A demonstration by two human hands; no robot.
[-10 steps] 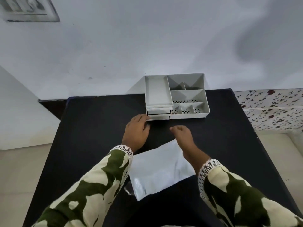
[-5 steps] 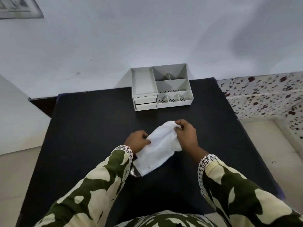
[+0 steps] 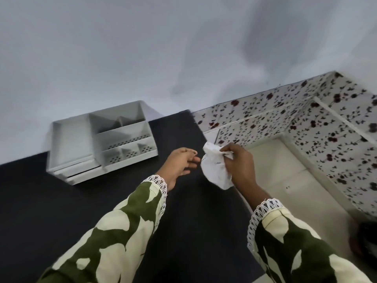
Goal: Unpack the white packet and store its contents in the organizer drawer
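Note:
My right hand (image 3: 239,166) grips the crumpled white packet (image 3: 214,168) in the air near the table's right edge. Just left of the packet, my left hand (image 3: 180,163) hovers with its fingers loosely curled and nothing visible in it. The grey organizer (image 3: 98,139) stands at the back of the black table (image 3: 61,201), against the wall. Its two front drawers (image 3: 81,173) at the lower left look slightly pulled out. I cannot see what the packet holds.
A low wall with a dark floral pattern (image 3: 306,119) runs along the right, past the table edge. Pale floor (image 3: 285,180) lies beneath my right hand. A dark object (image 3: 367,240) sits at the lower right edge.
The packet left the table, was gathered by both hands, and is now bunched in my right hand alone, further right. My left hand let go. My view swung right and tilted.

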